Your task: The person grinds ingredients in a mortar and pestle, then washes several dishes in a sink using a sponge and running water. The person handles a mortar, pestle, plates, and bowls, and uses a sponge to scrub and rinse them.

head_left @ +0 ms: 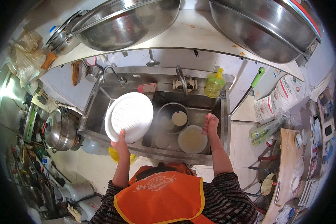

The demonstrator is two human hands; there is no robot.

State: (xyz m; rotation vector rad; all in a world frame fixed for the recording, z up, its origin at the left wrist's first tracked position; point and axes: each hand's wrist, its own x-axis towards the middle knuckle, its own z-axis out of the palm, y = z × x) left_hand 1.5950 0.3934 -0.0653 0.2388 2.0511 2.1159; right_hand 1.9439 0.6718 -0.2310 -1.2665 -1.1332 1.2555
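Note:
My left hand grips the near rim of a white plastic colander, thumb on its inner side, holding it tilted over the divider of a stainless steel double sink. Over the right side of the right basin, my right hand is curled into a fist; whether something is inside it is unclear. Just left of that hand, a pale bowl of cloudy yellowish liquid stands in the basin. Behind it sits a dark metal basin with a pale round thing in it.
A faucet, a pink brush and a yellow-green pump bottle line the sink's back ledge. Large steel bowls rest on the shelf above. A green-handled tool leans at right; a lidded steel pot stands left.

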